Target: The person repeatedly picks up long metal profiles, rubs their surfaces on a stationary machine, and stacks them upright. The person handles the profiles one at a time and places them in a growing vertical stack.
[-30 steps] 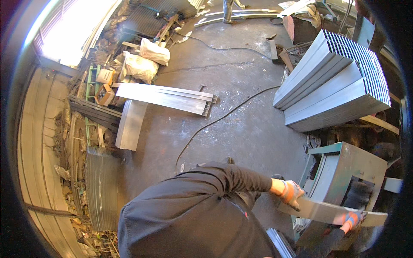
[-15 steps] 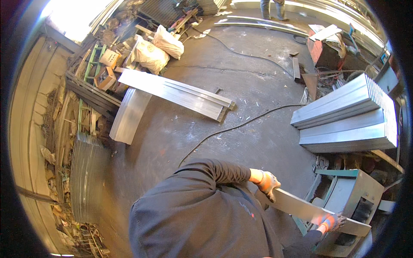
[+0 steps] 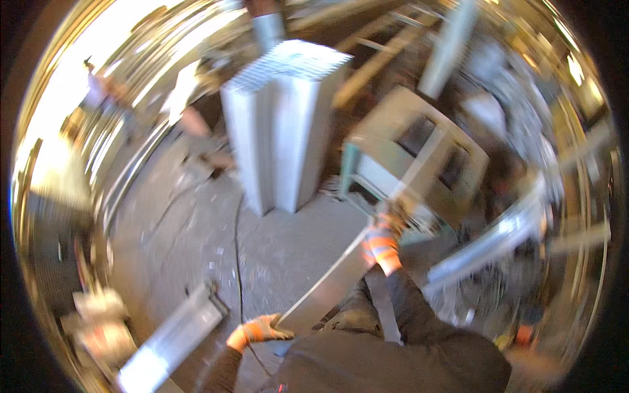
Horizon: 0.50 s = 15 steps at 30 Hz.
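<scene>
A long, flat sheet-metal strip runs slantwise in front of my body. My left hand, in an orange and grey work glove, grips its near end at the lower left. Farther up, my right hand, in a striped orange and grey glove, is closed around the strip's edge. Beyond the right hand the strip reaches toward a boxy machine with dark openings in its top and a greenish frame. Motion blur hides where exactly the strip ends there.
Left of the machine stands a tall stack of folded metal profiles. Another metal panel lies at the lower left. A dark cable crosses the floor. Bright metal lengths lie at the right, and blurred pale sacks at the left.
My view has swung right, so the machine and profile stack now sit nearer the middle. Both hands still hold the strip, which now slants from lower left to upper right.
</scene>
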{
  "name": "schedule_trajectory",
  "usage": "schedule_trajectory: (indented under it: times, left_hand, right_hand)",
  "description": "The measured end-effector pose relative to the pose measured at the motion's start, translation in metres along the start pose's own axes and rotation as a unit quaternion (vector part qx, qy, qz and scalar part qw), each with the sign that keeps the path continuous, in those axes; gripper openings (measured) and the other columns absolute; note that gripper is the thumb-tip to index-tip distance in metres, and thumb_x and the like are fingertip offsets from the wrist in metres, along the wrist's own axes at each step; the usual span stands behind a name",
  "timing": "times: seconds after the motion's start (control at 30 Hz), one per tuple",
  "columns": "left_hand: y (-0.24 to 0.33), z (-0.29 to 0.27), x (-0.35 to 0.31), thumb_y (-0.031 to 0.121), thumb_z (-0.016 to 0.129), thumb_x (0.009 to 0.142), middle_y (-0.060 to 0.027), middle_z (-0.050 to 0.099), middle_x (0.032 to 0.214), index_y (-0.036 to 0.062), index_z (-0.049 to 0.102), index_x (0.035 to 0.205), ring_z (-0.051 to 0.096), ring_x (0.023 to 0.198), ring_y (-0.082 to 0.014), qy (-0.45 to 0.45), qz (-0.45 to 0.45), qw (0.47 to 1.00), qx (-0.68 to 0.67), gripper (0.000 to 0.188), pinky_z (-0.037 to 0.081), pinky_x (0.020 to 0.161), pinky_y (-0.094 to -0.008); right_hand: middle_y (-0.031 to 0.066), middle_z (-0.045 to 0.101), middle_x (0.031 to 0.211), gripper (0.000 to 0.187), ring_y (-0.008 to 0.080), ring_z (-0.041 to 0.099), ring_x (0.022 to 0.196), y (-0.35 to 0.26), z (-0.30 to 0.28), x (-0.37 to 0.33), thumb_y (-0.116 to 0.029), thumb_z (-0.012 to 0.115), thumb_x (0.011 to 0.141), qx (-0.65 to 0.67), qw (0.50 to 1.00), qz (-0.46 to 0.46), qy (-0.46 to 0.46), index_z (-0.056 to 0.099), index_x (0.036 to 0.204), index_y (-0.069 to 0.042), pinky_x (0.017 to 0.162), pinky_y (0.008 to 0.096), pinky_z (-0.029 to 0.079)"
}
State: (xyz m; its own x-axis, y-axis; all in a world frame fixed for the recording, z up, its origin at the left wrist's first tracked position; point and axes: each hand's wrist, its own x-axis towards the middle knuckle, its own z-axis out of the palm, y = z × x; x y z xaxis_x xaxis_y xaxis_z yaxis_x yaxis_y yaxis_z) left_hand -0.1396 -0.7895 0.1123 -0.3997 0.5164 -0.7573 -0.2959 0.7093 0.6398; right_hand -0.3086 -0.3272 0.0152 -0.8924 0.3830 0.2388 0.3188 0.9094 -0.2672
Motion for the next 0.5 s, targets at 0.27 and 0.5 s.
schedule_trajectory:
  times: [0.27, 0.5]
  left_hand:
    - [0.207, -0.007, 0.202, 0.053, 0.094, 0.088, -0.0256, 0.080, 0.117, -0.0003, 0.064, 0.129, 0.077, 0.113, -0.0425, 0.078, 0.045, 0.988, 0.127, 0.074, 0.060, 0.097, -0.0490]
    - [0.388, 0.012, 0.367, 0.036, 0.084, 0.093, -0.0210, 0.075, 0.106, 0.0045, 0.054, 0.121, 0.079, 0.094, -0.0432, 0.336, 0.125, 0.849, 0.388, 0.052, 0.065, 0.081, -0.0525]
  right_hand:
    - [0.0240, 0.038, 0.178, 0.063, 0.0490, 0.042, 0.159, 0.202, 0.021, 0.247, -0.023, 0.068, 0.102, 0.091, 0.983, 0.010, 0.162, 0.058, 0.164, -0.015, 0.134, 0.0593, 0.032]
    - [0.0235, 0.046, 0.175, 0.085, 0.0484, 0.055, 0.152, 0.341, 0.024, 0.493, -0.049, 0.064, 0.104, 0.091, 0.959, 0.255, -0.082, 0.040, 0.173, -0.006, 0.123, 0.0577, 0.048]
